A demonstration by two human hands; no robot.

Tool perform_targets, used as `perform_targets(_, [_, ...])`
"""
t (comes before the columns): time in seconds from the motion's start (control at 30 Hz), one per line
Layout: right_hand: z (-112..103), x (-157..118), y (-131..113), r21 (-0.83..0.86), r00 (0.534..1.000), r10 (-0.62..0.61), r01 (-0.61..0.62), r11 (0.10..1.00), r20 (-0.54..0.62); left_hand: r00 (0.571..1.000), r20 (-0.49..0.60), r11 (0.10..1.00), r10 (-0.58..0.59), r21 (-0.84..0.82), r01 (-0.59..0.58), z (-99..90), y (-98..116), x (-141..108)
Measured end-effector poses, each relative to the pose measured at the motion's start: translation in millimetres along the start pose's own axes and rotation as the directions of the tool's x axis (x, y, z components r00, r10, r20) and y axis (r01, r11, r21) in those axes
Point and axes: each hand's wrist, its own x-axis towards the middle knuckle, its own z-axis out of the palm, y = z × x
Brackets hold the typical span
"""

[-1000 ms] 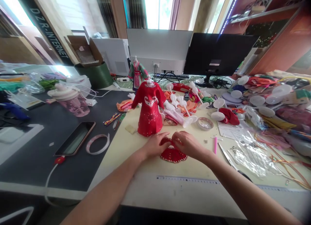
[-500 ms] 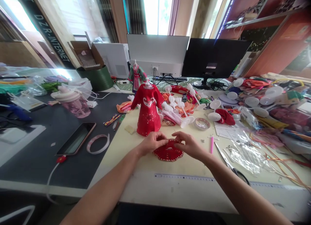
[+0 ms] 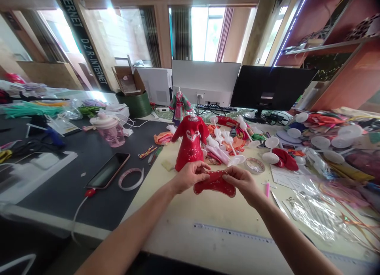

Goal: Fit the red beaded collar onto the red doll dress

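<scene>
A small red cloth piece (image 3: 214,184) with a beaded, pale edge is stretched between both hands above the cream table mat. My left hand (image 3: 192,176) pinches its upper left part between thumb and fingers. At its upper right, my right hand (image 3: 241,182) grips it the same way. Just behind my left hand stands a small mannequin in a red dress (image 3: 190,142) with a white pattern on the chest. A second mannequin in a green and pink robe (image 3: 179,107) stands farther back.
White mannequin stands and fabric scraps (image 3: 228,140) lie behind the hands. To the right are a pink pen (image 3: 267,189), scissors (image 3: 279,203) and plastic bags (image 3: 311,215). A ruler (image 3: 234,232) lies in front. A phone (image 3: 109,171), tape roll (image 3: 130,179) and pink bottle (image 3: 109,131) are left.
The camera view has tilted up and turned left. The red piece now spans wider between the hands, its lower edge curving inward, and my right fingers have closed onto its corner.
</scene>
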Motion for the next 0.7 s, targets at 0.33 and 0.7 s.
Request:
perform_targets(0.33, [3,4,-23,-0.060,0.995,-0.093,0.092,0.994,-0.017,0.996,0.090,0.997,-0.025,0.070,0.019,-9.5,12,-12])
perform_targets(0.7, [22,47,-85,0.071,0.958,-0.249,0.261,0.963,-0.140,0.942,-0.288,0.967,0.173,-0.132,-0.218,-38.4,64,-5])
